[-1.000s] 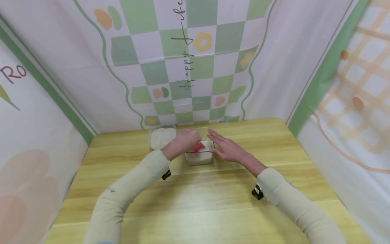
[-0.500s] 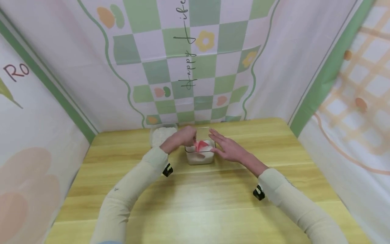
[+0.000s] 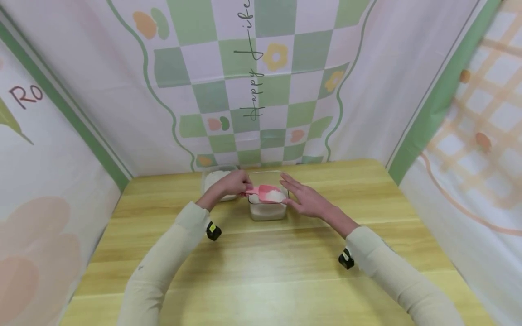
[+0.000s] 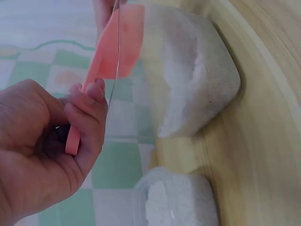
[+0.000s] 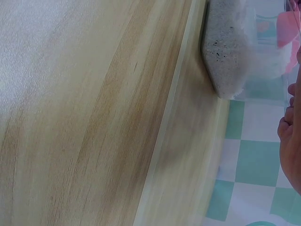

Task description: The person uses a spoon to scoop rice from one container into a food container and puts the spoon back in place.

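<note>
My left hand (image 3: 233, 184) grips a pink scoop (image 3: 266, 194) by its handle. In the left wrist view the fingers of the left hand (image 4: 56, 136) curl round that handle. White grainy stuff (image 3: 275, 196) lies in the scoop's bowl, level with the rim of a clear square container (image 3: 267, 213). White and greyish grains partly fill this container. On its right side, my right hand (image 3: 306, 199) touches the rim with straight fingers. The right wrist view catches only part of the right hand (image 5: 292, 136) beside the clear wall.
Just left of the square container stands a second clear tub (image 3: 205, 181) holding white stuff, partly behind the left hand. Both stand near the back of a wooden table (image 3: 281, 267), before a green-and-white checked cloth (image 3: 273, 90).
The left hand has drawn back left and the scoop has come up out of the grains, its bowl now showing a white load. The right hand stays at the container's rim.
</note>
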{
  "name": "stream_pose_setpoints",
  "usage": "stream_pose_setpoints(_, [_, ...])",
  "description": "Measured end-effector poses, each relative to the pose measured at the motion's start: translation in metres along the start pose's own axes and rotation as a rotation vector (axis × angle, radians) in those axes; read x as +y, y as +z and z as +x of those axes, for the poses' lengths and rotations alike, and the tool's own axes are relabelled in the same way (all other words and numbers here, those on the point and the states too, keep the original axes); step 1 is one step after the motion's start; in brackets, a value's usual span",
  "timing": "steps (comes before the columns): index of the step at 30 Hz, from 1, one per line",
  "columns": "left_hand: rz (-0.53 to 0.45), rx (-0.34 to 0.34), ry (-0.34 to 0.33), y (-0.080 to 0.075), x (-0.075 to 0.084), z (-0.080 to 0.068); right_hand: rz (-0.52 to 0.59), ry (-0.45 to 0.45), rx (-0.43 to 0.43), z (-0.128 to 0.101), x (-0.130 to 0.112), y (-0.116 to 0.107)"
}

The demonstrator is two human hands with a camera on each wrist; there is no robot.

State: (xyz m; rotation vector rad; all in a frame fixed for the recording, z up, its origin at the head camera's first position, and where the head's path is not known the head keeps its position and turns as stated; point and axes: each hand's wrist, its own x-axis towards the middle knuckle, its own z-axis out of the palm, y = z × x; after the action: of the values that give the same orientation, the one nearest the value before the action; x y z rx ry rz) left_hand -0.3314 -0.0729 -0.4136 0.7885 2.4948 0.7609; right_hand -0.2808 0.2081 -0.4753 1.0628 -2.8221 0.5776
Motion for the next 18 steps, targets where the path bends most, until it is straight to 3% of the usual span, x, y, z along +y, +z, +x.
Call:
stream_pose_setpoints(12, [-0.325,0.037,-0.075,0.002,-0.03,-0.025,0.001,-0.011,0.009,-0.001,0.002,0.005])
stream_pose_setpoints(18, [-0.365,0.069,-0.033,0.0,-0.035,-0.033,0.01,-0.009,0.018,-0.001,0.002,0.004])
